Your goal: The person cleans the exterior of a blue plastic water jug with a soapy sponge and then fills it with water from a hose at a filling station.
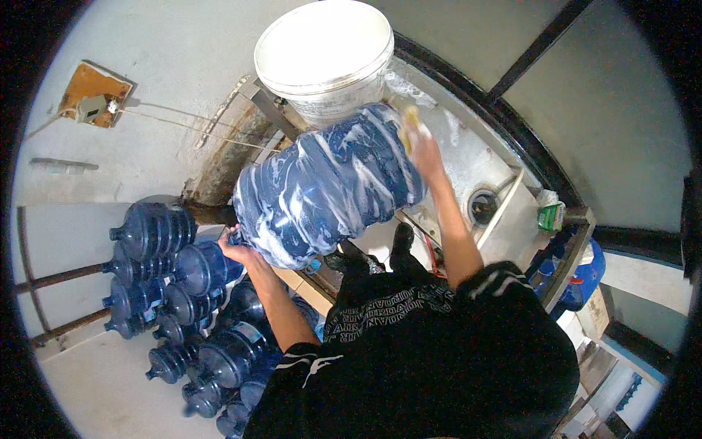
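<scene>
A large blue ribbed water jug (322, 186), streaked with white foam, lies sideways and tilted in front of me, above a steel sink (496, 220). My left hand (238, 245) is closed round its left, neck end, which my fingers partly hide. My right hand (426, 152) grips a soapy yellow sponge (407, 128) against the jug's right end.
Several blue jugs (197, 267) are stacked at the lower left. A white bucket (322, 47) stands beyond the held jug. A cord runs from a wall socket (92, 108). A green pack (550, 216) and a blue container (585, 271) are at the right.
</scene>
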Action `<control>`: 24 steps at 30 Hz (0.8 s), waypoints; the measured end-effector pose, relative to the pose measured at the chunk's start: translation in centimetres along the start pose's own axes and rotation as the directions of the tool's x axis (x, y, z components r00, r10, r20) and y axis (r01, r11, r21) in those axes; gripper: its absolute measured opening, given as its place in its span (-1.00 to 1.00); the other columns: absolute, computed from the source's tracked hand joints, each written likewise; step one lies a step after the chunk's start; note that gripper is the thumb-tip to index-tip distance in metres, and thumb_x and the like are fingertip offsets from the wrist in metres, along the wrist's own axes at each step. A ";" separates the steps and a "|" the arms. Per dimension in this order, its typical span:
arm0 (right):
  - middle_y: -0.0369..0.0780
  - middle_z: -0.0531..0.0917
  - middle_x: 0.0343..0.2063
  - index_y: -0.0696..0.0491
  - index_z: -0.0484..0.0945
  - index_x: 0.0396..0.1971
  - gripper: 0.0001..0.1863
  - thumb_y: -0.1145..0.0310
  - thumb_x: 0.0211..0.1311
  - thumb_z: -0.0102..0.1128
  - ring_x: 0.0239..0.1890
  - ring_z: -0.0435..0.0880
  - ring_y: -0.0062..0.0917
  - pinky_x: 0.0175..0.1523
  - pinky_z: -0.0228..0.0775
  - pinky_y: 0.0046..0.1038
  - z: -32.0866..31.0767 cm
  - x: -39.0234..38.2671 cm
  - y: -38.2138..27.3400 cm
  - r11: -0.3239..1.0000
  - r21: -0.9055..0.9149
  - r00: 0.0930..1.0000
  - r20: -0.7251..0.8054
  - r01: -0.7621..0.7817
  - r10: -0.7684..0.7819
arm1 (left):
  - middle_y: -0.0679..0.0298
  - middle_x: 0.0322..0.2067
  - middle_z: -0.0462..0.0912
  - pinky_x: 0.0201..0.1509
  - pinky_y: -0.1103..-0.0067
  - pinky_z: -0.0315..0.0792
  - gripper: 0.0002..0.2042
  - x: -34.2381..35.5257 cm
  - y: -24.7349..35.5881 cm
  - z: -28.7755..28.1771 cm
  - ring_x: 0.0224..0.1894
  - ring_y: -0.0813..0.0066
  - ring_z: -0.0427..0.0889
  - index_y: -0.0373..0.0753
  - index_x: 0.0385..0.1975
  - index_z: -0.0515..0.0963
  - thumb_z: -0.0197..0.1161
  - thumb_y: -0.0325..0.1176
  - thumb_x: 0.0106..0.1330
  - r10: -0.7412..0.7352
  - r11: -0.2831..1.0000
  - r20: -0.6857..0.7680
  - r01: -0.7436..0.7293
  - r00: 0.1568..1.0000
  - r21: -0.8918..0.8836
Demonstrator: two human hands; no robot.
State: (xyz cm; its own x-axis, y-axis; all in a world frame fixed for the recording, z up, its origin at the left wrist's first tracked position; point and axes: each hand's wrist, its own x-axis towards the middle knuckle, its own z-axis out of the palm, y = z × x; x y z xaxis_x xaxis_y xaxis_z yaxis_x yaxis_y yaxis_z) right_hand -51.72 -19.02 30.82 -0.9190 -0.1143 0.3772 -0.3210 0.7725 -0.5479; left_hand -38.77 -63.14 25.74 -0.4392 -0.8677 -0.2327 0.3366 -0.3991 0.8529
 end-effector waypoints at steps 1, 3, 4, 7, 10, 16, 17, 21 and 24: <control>-0.07 0.59 -0.33 0.24 0.41 -0.09 -0.58 0.16 0.35 -0.15 -0.32 0.56 -0.36 -0.13 0.38 -0.32 0.8 -3.5 -0.4 0.934 0.254 0.954 -0.100 -0.251 0.284 | 0.22 -0.47 0.49 -0.13 0.39 0.42 -0.81 1.0 -0.7 0.0 -0.36 0.30 0.49 -0.23 -0.56 0.41 0.08 -0.22 0.01 -0.070 0.997 0.034 0.071 0.997 -0.014; -0.17 0.59 -0.31 0.18 0.41 -0.04 -0.58 0.13 0.38 -0.19 -0.30 0.54 -0.47 -0.21 0.39 -0.39 4.5 -8.7 0.6 0.637 0.625 0.777 -0.076 -0.452 0.625 | 0.22 -0.43 0.47 -0.10 0.38 0.39 -0.78 2.0 -1.1 -2.4 -0.31 0.29 0.47 -0.23 -0.55 0.40 0.09 -0.19 -0.01 -0.170 0.983 0.046 0.173 0.984 -0.064; -0.22 0.58 -0.26 0.11 0.40 0.02 -0.58 0.11 0.39 -0.21 -0.27 0.53 -0.53 -0.26 0.38 -0.44 5.7 -10.4 2.0 0.510 0.717 0.696 -0.049 -0.474 0.716 | 0.21 -0.37 0.45 -0.07 0.35 0.35 -0.75 1.1 -1.3 -1.0 -0.25 0.27 0.45 -0.22 -0.54 0.38 0.09 -0.15 -0.04 -0.295 0.951 0.011 0.295 0.955 -0.089; -0.27 0.54 -0.14 0.06 0.34 0.12 -0.54 0.08 0.40 -0.25 -0.20 0.51 -0.62 -0.22 0.38 -0.54 5.0 -13.2 2.2 -0.011 0.811 0.510 0.379 -0.585 0.772 | 0.21 -0.39 0.46 -0.08 0.38 0.34 -0.75 -0.4 -0.6 -0.4 -0.26 0.27 0.45 -0.20 -0.56 0.36 0.10 -0.13 -0.06 -0.187 0.982 -0.045 0.187 0.981 -0.006; -0.27 0.52 -0.07 0.09 0.27 0.17 -0.49 0.06 0.40 -0.26 -0.14 0.51 -0.62 -0.10 0.38 -0.55 3.3 -12.6 3.3 -0.098 0.718 0.475 0.549 -0.689 0.688 | 0.23 -0.45 0.48 -0.09 0.40 0.34 -0.75 1.1 -1.7 -0.7 -0.28 0.27 0.47 -0.16 -0.58 0.34 0.12 -0.12 -0.09 -0.235 0.970 0.106 0.239 0.966 -0.031; -0.24 0.52 -0.03 0.15 0.39 0.08 -0.50 0.06 0.35 -0.11 -0.05 0.51 -0.59 0.02 0.38 -0.53 -0.2 -3.2 1.5 0.065 0.765 0.703 0.550 -0.641 0.451 | 0.05 0.03 0.47 0.19 0.24 0.23 -0.34 -0.2 -1.3 -2.9 0.06 0.03 0.41 -0.35 0.00 0.42 -0.05 0.07 0.00 -0.459 0.881 0.263 0.474 0.849 0.009; -0.24 0.53 -0.04 0.15 0.40 0.08 -0.51 0.08 0.34 -0.08 -0.08 0.53 -0.57 0.01 0.39 -0.53 1.3 -1.4 2.0 0.060 0.833 0.803 0.507 -0.549 0.312 | 0.06 0.03 0.47 0.18 0.25 0.24 -0.34 -0.3 -1.3 -3.5 0.07 0.03 0.41 -0.36 0.02 0.41 -0.05 0.05 0.01 -0.449 0.884 0.258 0.468 0.855 -0.014; -0.21 0.54 -0.05 0.14 0.39 0.09 -0.51 0.09 0.33 -0.06 -0.08 0.53 -0.52 0.04 0.37 -0.49 8.9 -3.6 7.8 -0.340 0.669 0.589 0.743 -0.661 0.317 | 0.07 0.00 0.49 0.17 0.26 0.26 -0.41 -5.1 0.2 0.2 0.04 0.08 0.43 -0.33 -0.05 0.46 -0.10 0.02 0.05 -0.475 0.872 0.352 0.485 0.806 0.065; -0.21 0.54 -0.05 0.11 0.36 0.12 -0.52 0.10 0.35 -0.12 -0.07 0.52 -0.50 0.06 0.36 -0.45 11.3 -9.5 9.0 -0.272 0.625 0.547 0.776 -0.732 0.313 | 0.09 0.03 0.47 0.21 0.25 0.22 -0.38 -2.7 1.0 -1.4 0.05 0.07 0.42 -0.30 0.05 0.42 -0.11 0.01 0.06 -0.509 0.856 0.077 0.495 0.857 0.145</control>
State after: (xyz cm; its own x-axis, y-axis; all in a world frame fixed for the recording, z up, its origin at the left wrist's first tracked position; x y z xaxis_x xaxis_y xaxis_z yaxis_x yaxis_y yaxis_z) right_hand -48.47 -18.04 13.89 -0.7809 -0.3061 -0.5445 0.6166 -0.5167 -0.5939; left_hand -36.12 -61.65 26.55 -0.6120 -0.5180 -0.5976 -0.0502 -0.7286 0.6831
